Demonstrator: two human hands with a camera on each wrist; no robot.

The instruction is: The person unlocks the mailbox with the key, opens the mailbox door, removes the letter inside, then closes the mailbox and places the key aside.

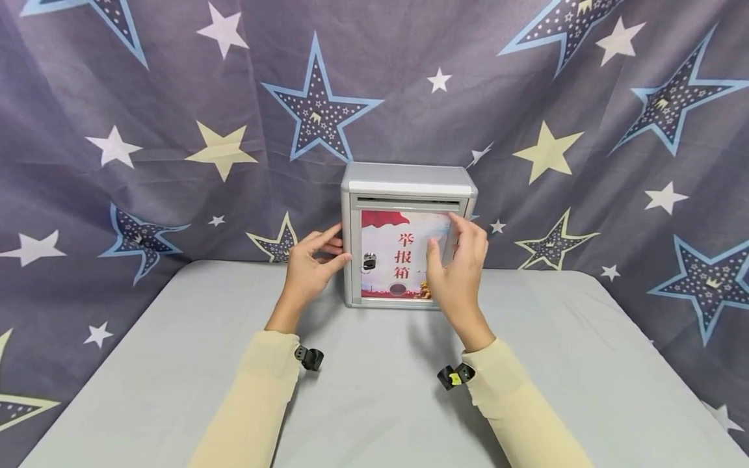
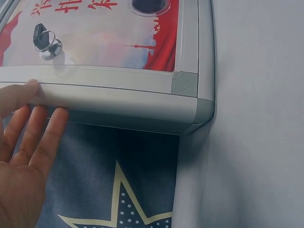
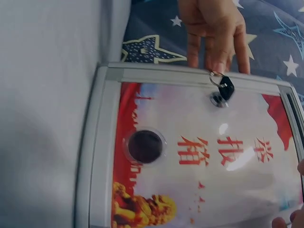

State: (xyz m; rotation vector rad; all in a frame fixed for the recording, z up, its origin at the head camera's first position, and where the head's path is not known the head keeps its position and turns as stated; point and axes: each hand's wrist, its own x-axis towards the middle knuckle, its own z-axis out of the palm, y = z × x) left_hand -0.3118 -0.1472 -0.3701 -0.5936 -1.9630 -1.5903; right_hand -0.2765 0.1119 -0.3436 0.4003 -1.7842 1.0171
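Observation:
A silver-framed box stands upright, with a slot along its upper front and a printed panel bearing red characters. A key on a ring hangs in the lock at the panel's left. My left hand touches the box's left side, its thumb at the front edge and its fingers nearly straight along the side. At the right front edge is my right hand, fingertips near the frame and thumb apart from them, in front of the panel. Only its fingertips enter the right wrist view.
The box stands on a table covered in pale grey cloth. Close behind it hangs a dark curtain printed with stars. Each sleeve cuff carries a small black device.

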